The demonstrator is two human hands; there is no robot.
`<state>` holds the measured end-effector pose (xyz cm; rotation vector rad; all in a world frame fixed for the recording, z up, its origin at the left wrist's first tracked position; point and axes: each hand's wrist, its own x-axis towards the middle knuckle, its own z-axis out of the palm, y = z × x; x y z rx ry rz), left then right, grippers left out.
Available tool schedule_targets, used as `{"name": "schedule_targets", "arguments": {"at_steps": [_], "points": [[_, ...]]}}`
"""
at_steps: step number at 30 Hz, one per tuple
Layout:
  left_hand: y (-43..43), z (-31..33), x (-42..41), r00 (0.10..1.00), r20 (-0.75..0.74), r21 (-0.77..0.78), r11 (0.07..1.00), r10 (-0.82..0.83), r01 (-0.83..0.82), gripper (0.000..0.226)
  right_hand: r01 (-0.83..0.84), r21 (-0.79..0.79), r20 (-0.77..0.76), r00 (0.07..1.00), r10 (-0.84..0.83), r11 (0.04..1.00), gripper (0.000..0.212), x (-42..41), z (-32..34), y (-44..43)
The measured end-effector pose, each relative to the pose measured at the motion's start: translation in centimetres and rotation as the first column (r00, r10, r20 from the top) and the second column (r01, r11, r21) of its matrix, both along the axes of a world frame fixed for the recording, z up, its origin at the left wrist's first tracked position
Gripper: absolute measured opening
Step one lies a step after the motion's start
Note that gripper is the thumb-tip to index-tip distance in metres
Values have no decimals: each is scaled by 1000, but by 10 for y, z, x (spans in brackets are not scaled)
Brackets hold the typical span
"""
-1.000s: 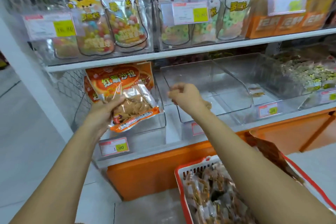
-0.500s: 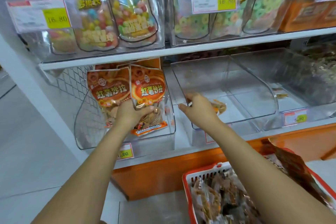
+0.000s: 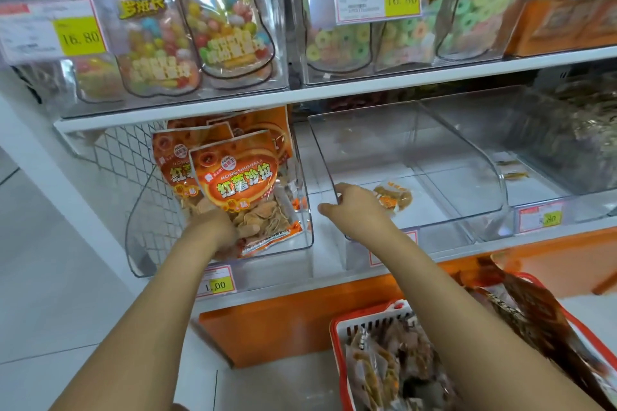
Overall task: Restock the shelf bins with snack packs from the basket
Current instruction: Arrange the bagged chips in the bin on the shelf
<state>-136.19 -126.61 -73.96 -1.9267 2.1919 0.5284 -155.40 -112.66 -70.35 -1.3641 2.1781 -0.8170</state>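
Snack packs (image 3: 377,374) lie in the basket (image 3: 335,344), below and behind your right hand (image 3: 360,210), the nearer of your hands; whether it grips anything is unclear. Your left hand (image 3: 215,230), well apart, clutches an upright orange pack (image 3: 240,183).

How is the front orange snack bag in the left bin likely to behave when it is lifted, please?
Probably light for its size: the orange snack bag shows thin chips through its clear window. Likely floppy, as its glossy film bends where the left hand grips it. The chips look fragile; squeezing may crush them.
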Motion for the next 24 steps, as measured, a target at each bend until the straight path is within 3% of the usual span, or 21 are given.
{"name": "schedule_targets", "arguments": {"at_steps": [6, 9, 13, 14, 17, 22, 24], "points": [[4, -9, -2, 987, -162, -27, 999, 23, -28, 66, -5, 128, -86, 996, 16, 992, 55, 5, -2, 6], [4, -12, -6, 921, -385, -43, 996, 53, -75, 55, 4, 149, -96, 995, 11, 989, 55, 6, 1, 7], [9, -9, -7, 864, -492, 34, 994, 105, -101, 58, 8, 230, -222, 974, 44, 973, 30, 7, 0, 20], [8, -9, -6, 846, -518, 67, 992, 126, -107, 59, 24, 217, -249, 968, 32, 976, 33, 8, 0, 25], [10, -7, -6, 857, -501, 105, 992, 118, -75, 63, 35, 101, -275, 961, -6, 994, 38, 6, 5, 42], [31, 7, -7, 918, -393, -27, 999, -42, 34, 54, 100, -283, -152, 977, -147, 954, 15, 5, 15, 78], [44, 12, -7, 921, -377, -59, 995, -100, 83, 42, 125, -359, -123, 976, -179, 925, 13, 3, 11, 96]]}}
